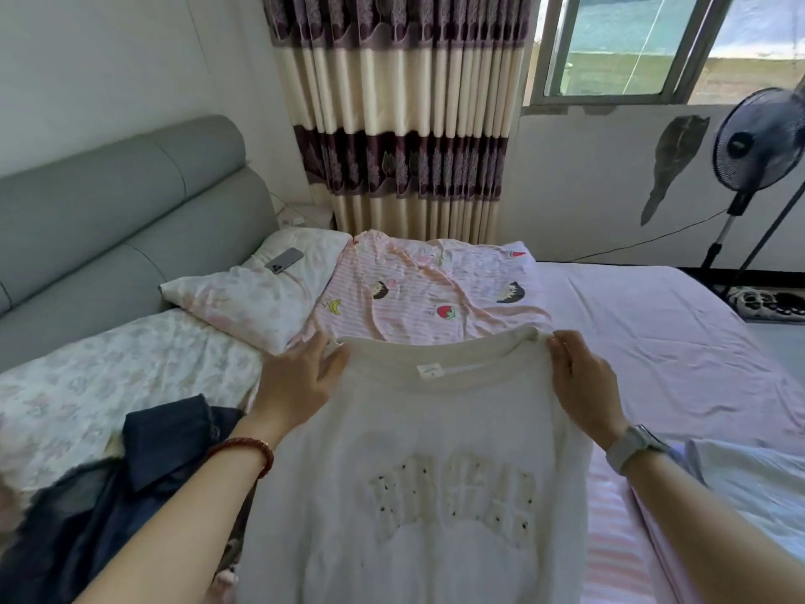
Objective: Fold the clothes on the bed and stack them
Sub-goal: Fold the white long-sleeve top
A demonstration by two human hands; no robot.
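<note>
A wide bed (653,333) under a pale pink sheet fills the room, curtains and a window behind it. Over its near edge a white sweatshirt (418,473) hangs spread, collar away from the person. The left hand (296,385) and right hand (583,381) each pinch a shoulder beside the collar, fingers curled into the cloth. It looks soft, light and floppy, so the shoulder seams seem the best hold. Dark clothes (130,486) lie heaped left of the sweatshirt.

home bedrm, bed (653,324), pillow (252,298), curtain (405,115)
</note>
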